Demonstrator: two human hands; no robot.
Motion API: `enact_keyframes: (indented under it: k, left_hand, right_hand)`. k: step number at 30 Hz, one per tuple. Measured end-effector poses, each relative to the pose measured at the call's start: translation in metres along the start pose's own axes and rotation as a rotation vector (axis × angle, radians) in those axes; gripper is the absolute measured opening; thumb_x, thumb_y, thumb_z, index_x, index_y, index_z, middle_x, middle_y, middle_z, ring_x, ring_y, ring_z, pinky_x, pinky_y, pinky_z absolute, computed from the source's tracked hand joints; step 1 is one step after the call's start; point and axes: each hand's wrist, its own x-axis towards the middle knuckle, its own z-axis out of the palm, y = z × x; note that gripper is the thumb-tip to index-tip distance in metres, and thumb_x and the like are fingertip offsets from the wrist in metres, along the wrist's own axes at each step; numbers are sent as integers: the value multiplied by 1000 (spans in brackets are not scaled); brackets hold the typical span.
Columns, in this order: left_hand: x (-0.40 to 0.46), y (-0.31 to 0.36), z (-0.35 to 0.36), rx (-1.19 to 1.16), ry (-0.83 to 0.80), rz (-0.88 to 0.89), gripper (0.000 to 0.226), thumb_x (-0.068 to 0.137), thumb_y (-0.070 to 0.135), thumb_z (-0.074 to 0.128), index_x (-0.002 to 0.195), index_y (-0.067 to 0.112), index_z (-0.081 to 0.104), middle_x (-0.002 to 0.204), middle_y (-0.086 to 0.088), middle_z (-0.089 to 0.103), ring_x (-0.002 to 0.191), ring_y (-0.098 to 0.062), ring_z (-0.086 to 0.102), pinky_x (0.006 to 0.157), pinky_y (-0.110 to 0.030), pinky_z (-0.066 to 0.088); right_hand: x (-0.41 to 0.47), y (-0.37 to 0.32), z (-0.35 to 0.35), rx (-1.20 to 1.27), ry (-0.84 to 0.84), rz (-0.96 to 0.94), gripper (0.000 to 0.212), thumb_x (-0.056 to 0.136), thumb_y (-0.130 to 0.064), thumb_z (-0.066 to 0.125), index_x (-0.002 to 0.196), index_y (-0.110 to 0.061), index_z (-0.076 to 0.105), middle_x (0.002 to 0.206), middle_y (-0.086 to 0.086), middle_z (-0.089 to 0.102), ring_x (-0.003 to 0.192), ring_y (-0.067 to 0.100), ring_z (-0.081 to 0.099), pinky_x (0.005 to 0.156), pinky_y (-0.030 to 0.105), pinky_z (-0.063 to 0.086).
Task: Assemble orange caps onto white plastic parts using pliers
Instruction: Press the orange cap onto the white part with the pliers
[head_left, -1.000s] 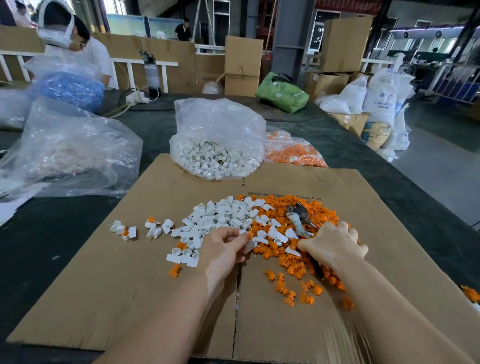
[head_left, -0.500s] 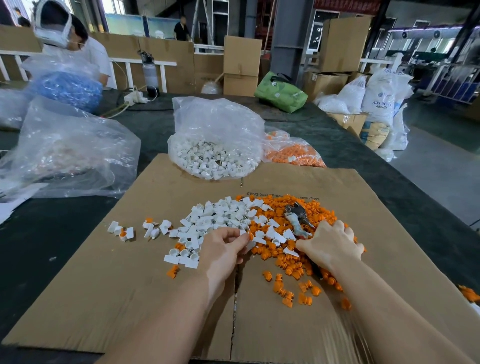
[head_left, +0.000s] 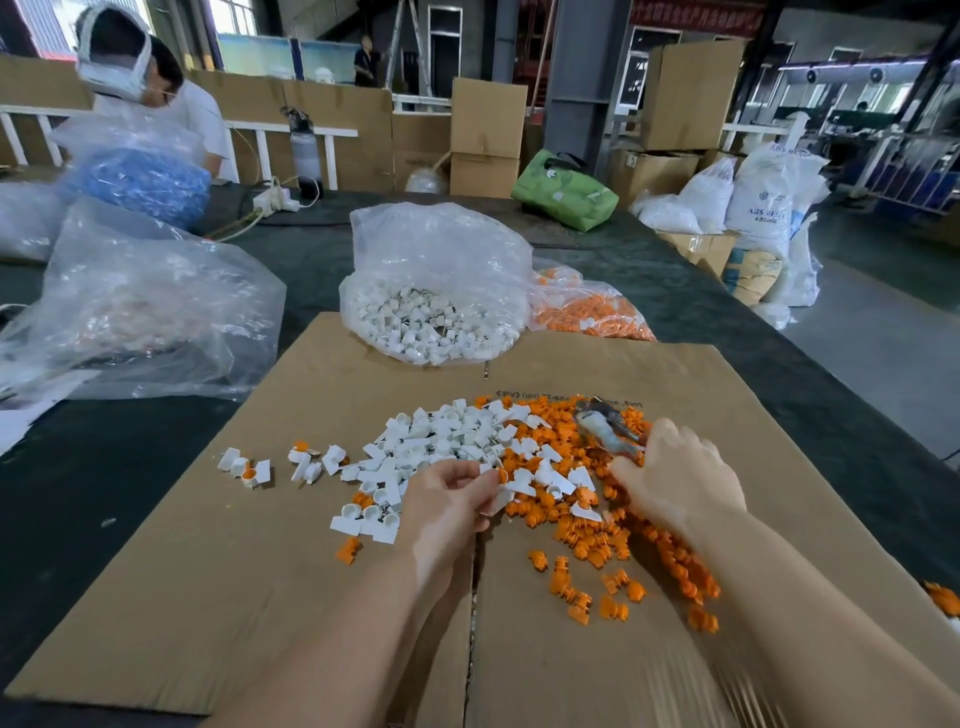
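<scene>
Little has moved: the right hand (head_left: 680, 480) has crept slightly toward 12 o'clock, its curled fingers gripping the grey metal pliers (head_left: 605, 428) over the loose orange plastic caps (head_left: 597, 530). The left hand (head_left: 447, 501) still pinches a small white plastic part (head_left: 496, 499) at the pile's 6 o'clock edge; capping seems imminent.

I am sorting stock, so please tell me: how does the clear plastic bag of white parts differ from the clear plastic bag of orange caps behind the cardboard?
The clear plastic bag of white parts is bigger and stands taller; the clear plastic bag of orange caps is smaller and lies low. The white one rests partly on the brown cardboard sheet; the orange one sits behind its far edge. Both are transparent, crumpled bags.
</scene>
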Motion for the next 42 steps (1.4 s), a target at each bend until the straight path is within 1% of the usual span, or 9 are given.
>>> enact_keyframes:
  k: [3, 6, 13, 17, 20, 25, 29, 35, 42]
  left_hand:
    - [2, 10, 1, -109, -48, -37, 12, 88, 11, 64, 79, 3, 62, 62, -7, 57, 54, -11, 51, 54, -20, 43]
    - [8, 20, 2, -231, -42, -95, 6, 88, 6, 63, 84, 1, 63, 62, -7, 58, 54, -14, 51, 55, -23, 43]
    - [18, 25, -5, -282, 84, -135, 4, 86, 1, 63, 83, 0, 62, 54, -4, 61, 46, -11, 56, 45, -18, 48]
    - [18, 23, -6, -270, 123, -126, 10, 86, 0, 63, 77, 1, 62, 52, -3, 60, 46, -10, 54, 47, -18, 48]
    - [15, 24, -6, -297, 139, -130, 13, 87, -3, 60, 75, 0, 60, 54, -5, 58, 42, -9, 53, 44, -17, 48]
    - [11, 25, -3, -330, 137, -146, 9, 87, -4, 60, 79, -3, 60, 60, -8, 55, 46, -11, 50, 44, -15, 47]
    - [9, 24, -2, -336, 126, -158, 9, 87, -5, 59, 78, -4, 59, 62, -10, 54, 46, -10, 51, 44, -15, 47]
    - [6, 20, 2, -359, 104, -165, 11, 88, -5, 57, 78, -3, 60, 61, -9, 56, 43, -8, 51, 46, -15, 48]
    - [3, 5, -3, -191, 90, -74, 7, 88, 1, 62, 81, 0, 63, 60, -7, 57, 48, -10, 51, 52, -20, 46]
  right_hand:
    - [-17, -12, -15, 205, -142, -179, 28, 91, -42, 46, 95, -15, 54, 84, 0, 58, 73, 14, 55, 63, 30, 46]
    - [-38, -28, -23, 481, -361, -260, 31, 90, -36, 50, 71, -11, 49, 59, 2, 42, 46, 12, 35, 47, 27, 27]
    - [-53, -47, -29, 820, -701, -104, 26, 92, -28, 46, 74, -9, 49, 70, 10, 49, 67, 24, 48, 58, 34, 44]
    - [-59, -50, -27, 765, -711, -111, 21, 91, -25, 46, 76, -11, 49, 70, 7, 52, 57, 17, 51, 48, 20, 41]
    - [-62, -51, -25, 770, -737, -113, 11, 87, -17, 47, 82, -8, 47, 73, 10, 52, 58, 24, 50, 57, 31, 41]
    - [-64, -54, -21, 676, -668, -159, 9, 88, -17, 45, 84, -10, 42, 68, 8, 52, 54, 22, 51, 51, 28, 41]
    - [-65, -56, -12, 570, -566, -203, 15, 90, -23, 45, 79, -16, 37, 77, 7, 46, 67, 23, 44, 62, 36, 37]
    - [-67, -50, -1, 454, -378, -296, 23, 92, -26, 47, 74, -21, 33, 75, -2, 40, 62, 12, 35, 55, 25, 27]
    - [-56, -26, 10, 471, -57, -135, 21, 85, -43, 60, 96, -28, 50, 89, -8, 55, 76, 8, 52, 60, 25, 39]
